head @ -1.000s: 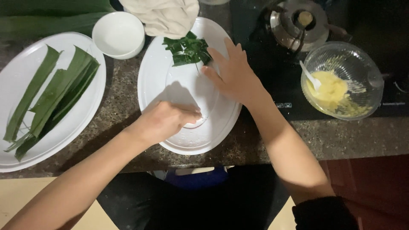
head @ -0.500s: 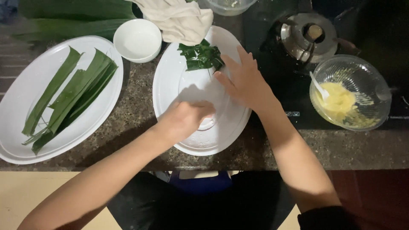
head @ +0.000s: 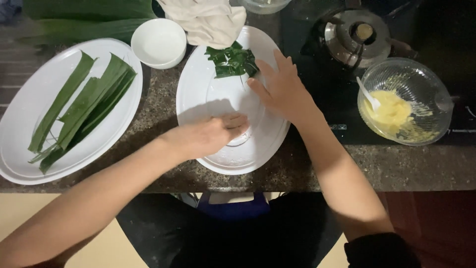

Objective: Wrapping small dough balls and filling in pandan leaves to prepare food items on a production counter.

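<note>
White oval plate (head: 218, 99) sits at centre of the speckled stone surface (head: 158, 129). Left hand (head: 210, 135) rests at the plate's 6 o'clock, fingers curled down onto a small pale object; grip closed over it, object mostly hidden, kind not clear. Right hand (head: 283, 90) lies at the plate's 3 o'clock, fingers spread flat, grip open, holding nothing; fingertips just beside the pile of cut green leaf pieces (head: 232, 60) at the plate's 12 o'clock. Cream cloth (head: 206, 21) overlaps the rim above the pile. Second white plate (head: 29, 149) at 9 o'clock carries long leaf strips (head: 82, 106). Small white bowl (head: 159, 42) at 11 o'clock. Glass bowl (head: 421, 82) of yellow paste with a white spoon (head: 369, 97) at 3 o'clock; metal kettle (head: 354, 35) at 1 o'clock.
</note>
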